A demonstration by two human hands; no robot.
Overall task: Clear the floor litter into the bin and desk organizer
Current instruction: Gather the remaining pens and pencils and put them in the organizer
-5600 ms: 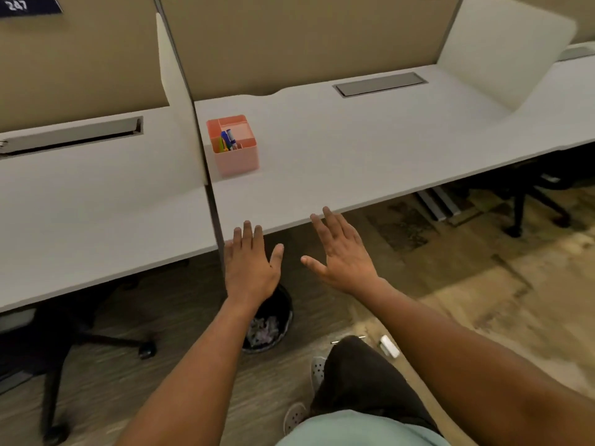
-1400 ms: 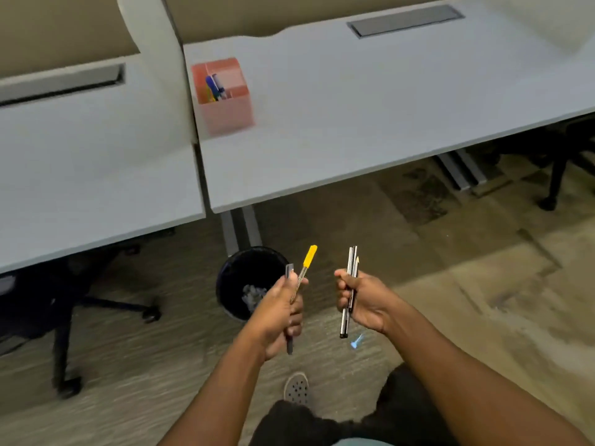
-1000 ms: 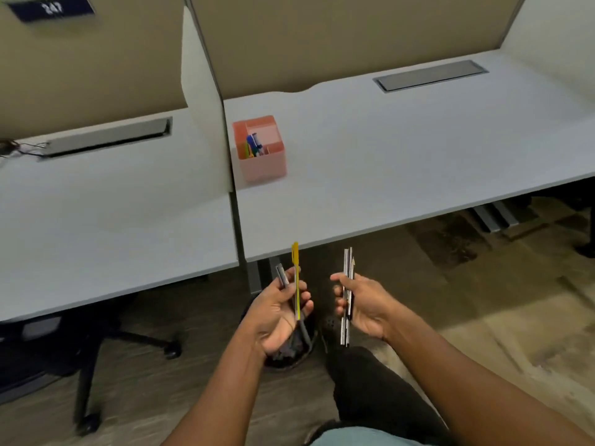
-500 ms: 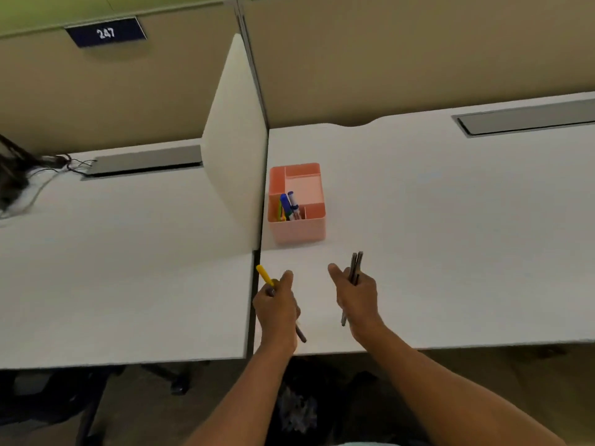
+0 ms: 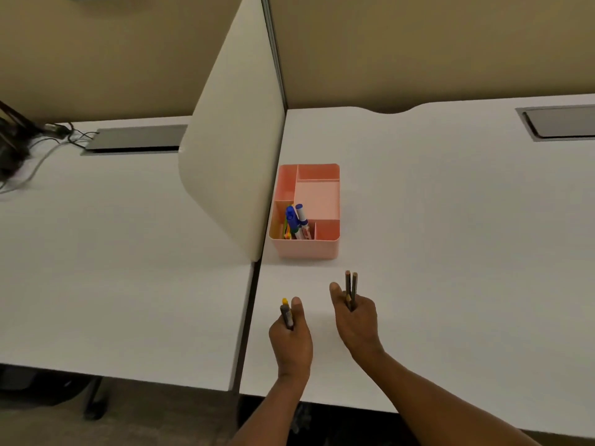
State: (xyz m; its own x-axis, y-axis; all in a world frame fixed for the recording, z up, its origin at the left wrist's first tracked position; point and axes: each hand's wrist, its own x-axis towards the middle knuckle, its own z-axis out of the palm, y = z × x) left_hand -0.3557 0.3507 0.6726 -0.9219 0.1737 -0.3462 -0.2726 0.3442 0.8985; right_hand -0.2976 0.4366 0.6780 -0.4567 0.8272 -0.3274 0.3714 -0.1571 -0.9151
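A pink desk organizer [image 5: 306, 247] stands on the white bench [image 5: 450, 220] near its left edge, its front-left compartment holding blue markers [image 5: 296, 217]. Nearer the front edge, two dark pens [image 5: 351, 286] point upward; a grey pen [image 5: 286, 315] and a yellow-tipped one [image 5: 284, 300] stand to their left.

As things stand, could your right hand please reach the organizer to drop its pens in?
Probably yes. The right hand grips its pens just short of the organizer, with only bare desk between them, and the tray's top is open.
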